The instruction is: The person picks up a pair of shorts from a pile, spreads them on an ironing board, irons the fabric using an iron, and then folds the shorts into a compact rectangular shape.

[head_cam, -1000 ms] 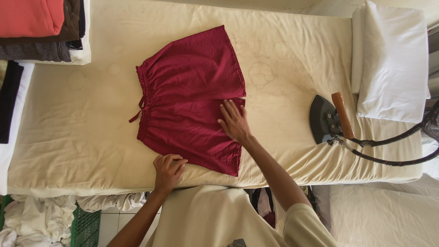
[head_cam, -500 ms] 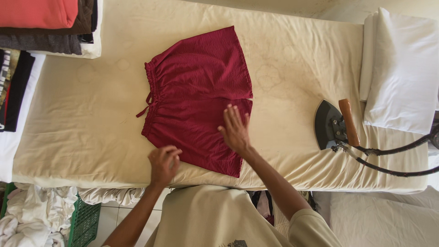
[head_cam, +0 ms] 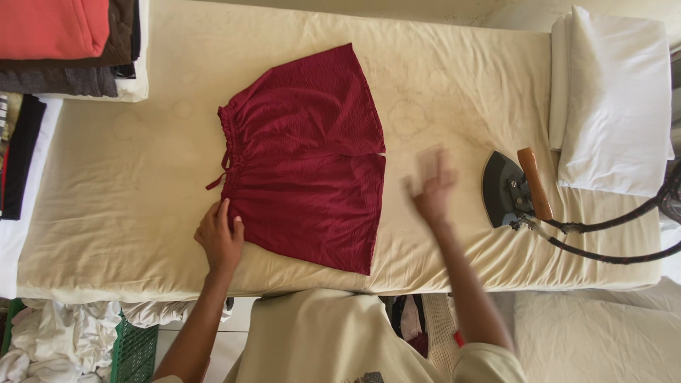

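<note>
Shorts point(head_cam: 305, 152): dark red, spread flat mid-board, waistband to the left.
Left hand point(head_cam: 220, 240): fingers resting on the shorts' lower waistband corner, loosely curled, gripping nothing.
Right hand point(head_cam: 431, 191): blurred, fingers spread, empty, above the bare cover between shorts and iron.
Iron point(head_cam: 512, 188): lies right of that hand, cord trailing right.
Around: folded stack point(head_cam: 67, 46) top left; white cloth point(head_cam: 613, 99) far right; nothing lies between hand and iron.

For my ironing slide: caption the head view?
Left hand pins maroon shorts; right hand nears the iron.
</note>
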